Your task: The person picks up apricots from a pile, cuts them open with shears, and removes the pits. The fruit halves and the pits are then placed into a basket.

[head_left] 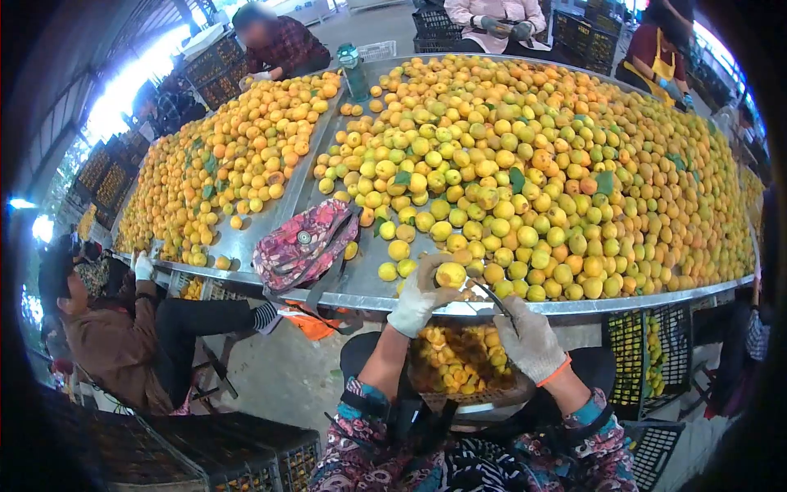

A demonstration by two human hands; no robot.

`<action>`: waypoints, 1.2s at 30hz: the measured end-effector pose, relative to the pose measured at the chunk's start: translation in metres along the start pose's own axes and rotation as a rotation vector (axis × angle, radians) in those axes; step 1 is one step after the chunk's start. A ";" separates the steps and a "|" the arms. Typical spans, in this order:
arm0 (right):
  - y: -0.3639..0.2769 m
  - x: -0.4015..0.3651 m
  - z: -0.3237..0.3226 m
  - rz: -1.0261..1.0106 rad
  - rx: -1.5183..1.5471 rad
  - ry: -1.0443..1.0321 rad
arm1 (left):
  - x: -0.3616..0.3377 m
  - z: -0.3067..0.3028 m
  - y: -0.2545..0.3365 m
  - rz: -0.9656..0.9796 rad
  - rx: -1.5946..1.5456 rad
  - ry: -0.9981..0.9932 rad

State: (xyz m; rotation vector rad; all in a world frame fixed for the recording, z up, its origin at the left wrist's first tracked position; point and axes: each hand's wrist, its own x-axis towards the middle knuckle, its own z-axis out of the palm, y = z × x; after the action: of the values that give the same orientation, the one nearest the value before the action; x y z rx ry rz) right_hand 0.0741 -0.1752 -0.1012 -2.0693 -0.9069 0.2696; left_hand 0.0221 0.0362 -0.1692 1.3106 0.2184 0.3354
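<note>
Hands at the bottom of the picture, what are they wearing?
Both wear pale knitted work gloves. The left hand has a plain whitish one; the right hand has one with an orange cuff. The sleeves have a busy flowery pattern of pink, teal and dark colours.

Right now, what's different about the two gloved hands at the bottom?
The left hand grips a yellow fruit; the right hand grips thin dark clippers. The left hand is up at the table edge; the right hand sits lower. Only the right hand's glove shows an orange cuff. Both wear whitish gloves.
</note>
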 end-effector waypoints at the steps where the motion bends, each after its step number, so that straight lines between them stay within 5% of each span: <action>1: -0.007 0.005 0.000 0.023 -0.042 -0.039 | -0.001 -0.001 0.004 -0.082 -0.159 -0.024; 7: -0.024 0.023 0.004 -0.093 -0.104 -0.056 | -0.003 -0.001 0.026 -0.180 -0.199 -0.039; 10: -0.025 0.030 0.007 -0.118 -0.131 -0.070 | 0.006 -0.008 0.005 0.052 0.197 -0.069; 14: -0.021 0.037 0.021 -0.069 -0.069 -0.023 | 0.003 -0.003 0.018 0.048 0.027 -0.065; 17: -0.021 0.038 0.026 -0.086 -0.029 0.015 | 0.002 -0.005 0.018 -0.186 -0.197 -0.076; 26: -0.029 0.034 0.022 -0.055 -0.149 -0.109 | 0.005 -0.015 0.003 0.204 0.595 -0.037; 29: -0.024 0.034 0.023 -0.093 -0.170 -0.097 | 0.004 -0.016 0.006 0.162 0.639 -0.064; 32: -0.025 0.034 0.019 -0.078 -0.225 -0.138 | 0.006 -0.020 -0.002 0.401 0.643 -0.031; 36: -0.036 0.034 0.013 -0.029 -0.306 -0.173 | 0.001 -0.018 0.002 0.165 0.554 -0.059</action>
State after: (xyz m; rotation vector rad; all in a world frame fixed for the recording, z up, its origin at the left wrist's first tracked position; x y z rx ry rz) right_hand 0.0739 -0.1299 -0.0778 -2.3380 -1.1402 0.3135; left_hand 0.0170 0.0530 -0.1716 1.8896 0.1578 0.3903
